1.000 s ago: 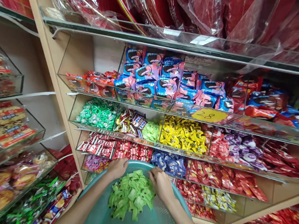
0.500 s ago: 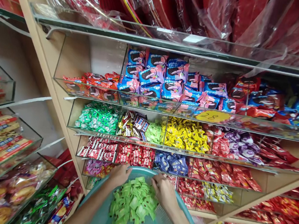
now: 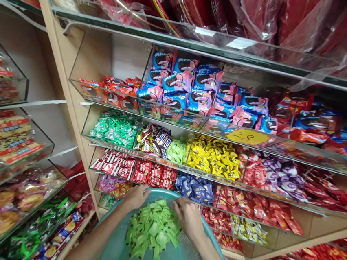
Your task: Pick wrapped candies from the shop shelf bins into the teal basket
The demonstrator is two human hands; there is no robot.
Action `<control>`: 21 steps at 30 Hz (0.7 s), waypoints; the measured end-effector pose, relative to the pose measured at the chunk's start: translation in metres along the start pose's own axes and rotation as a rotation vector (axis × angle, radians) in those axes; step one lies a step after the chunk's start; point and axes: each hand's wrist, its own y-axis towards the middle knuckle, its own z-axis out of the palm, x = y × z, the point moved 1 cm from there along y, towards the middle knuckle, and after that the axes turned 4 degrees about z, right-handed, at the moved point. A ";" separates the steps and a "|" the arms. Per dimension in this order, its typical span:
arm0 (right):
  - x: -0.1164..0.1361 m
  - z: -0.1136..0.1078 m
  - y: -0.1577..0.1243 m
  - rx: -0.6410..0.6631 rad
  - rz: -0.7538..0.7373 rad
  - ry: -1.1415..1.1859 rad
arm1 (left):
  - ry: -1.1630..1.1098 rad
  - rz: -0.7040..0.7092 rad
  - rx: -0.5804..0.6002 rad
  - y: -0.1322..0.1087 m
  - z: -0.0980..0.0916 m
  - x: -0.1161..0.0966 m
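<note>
A green-teal plastic basket stands tilted toward me, low in the middle of the head view. Inside it lies a heap of small light-green wrapped candies. My left hand is closed at the far left part of the rim, its fingertips partly hidden. On the far right part of the rim, my right hand is closed with curled fingers. Both forearms reach over the basket, and the candy heap sits between them.
Glass-fronted shelves ahead hold blue cookie packs, green candies, yellow candies and blue candies. A yellow "28" tag marks one shelf. More trays with packaged cookies stand at the left.
The view has turned slightly, so the shelves slope more down to the right. Both hands stay at the basket rim, and the light-green candies remain heaped inside.
</note>
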 end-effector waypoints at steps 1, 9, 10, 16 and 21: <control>-0.002 -0.002 0.002 -0.012 -0.008 0.012 | -0.004 -0.009 -0.005 0.000 0.000 -0.001; 0.007 -0.023 0.018 -0.152 -0.198 0.103 | 0.008 -0.057 -0.042 0.000 -0.006 0.002; 0.010 -0.032 0.022 -0.199 -0.244 0.093 | 0.006 -0.049 -0.054 0.001 -0.007 0.003; 0.030 -0.094 0.057 -0.360 -0.342 -0.183 | 0.017 -0.002 -0.076 -0.001 -0.014 0.008; 0.043 -0.113 0.082 -0.349 -0.323 -0.469 | 0.047 0.018 -0.073 -0.003 -0.020 0.017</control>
